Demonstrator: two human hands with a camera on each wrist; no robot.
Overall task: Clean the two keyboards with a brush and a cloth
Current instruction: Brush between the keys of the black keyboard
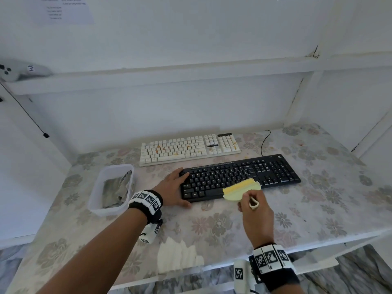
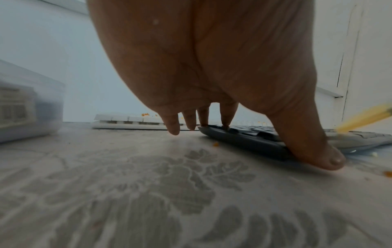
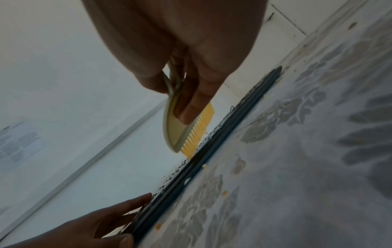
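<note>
A strip of tabletop (image 1: 212,225) is lying bare in front of the black keyboard (image 1: 239,177). The white keyboard (image 1: 188,148) is crowding close behind it, a plastic tub (image 1: 111,187) is blocking the left, and a shelf (image 1: 169,75) is hanging overhead.

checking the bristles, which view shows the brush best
The right wrist view: the brush fills the centre, its yellow bristles distinct over the black keyboard. The head view shows it whole but small; the left wrist view shows a blurred yellow streak.
</note>
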